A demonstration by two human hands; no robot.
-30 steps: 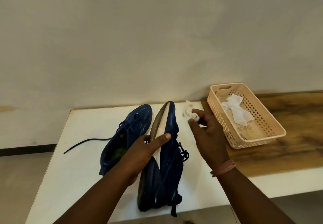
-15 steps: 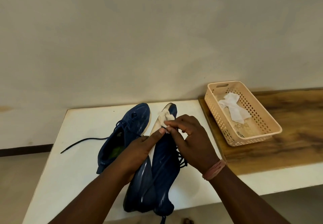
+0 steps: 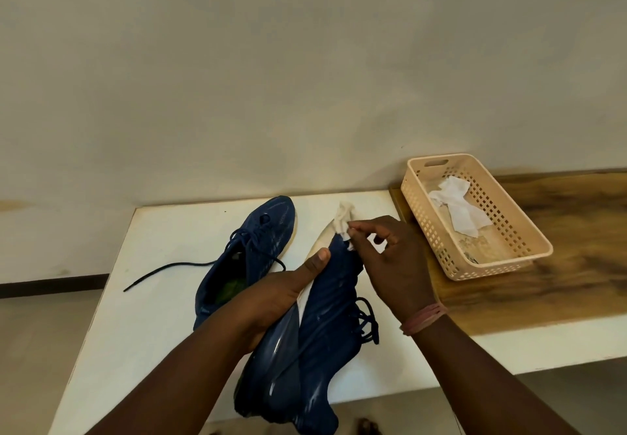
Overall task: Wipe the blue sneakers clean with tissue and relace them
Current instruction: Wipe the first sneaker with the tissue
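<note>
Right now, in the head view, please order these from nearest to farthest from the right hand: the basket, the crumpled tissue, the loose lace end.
1. crumpled tissue, pinched in the right hand.
2. basket, to its right.
3. loose lace end, far left on the table.

Counts: 2 blue sneakers, one lying on the white surface (image 3: 163,316) — sneaker on the surface (image 3: 251,258) — and one in my hands, the held sneaker (image 3: 325,326). 2 hands in view: left hand (image 3: 271,299), right hand (image 3: 390,265). 2 tissue pieces: tissue wad (image 3: 342,221) at my right fingertips, spare tissue (image 3: 458,207) in the basket. 1 basket (image 3: 420,210). 1 loose lace end (image 3: 169,270) trailing off the lying sneaker. 1 wristband (image 3: 424,317).
</note>
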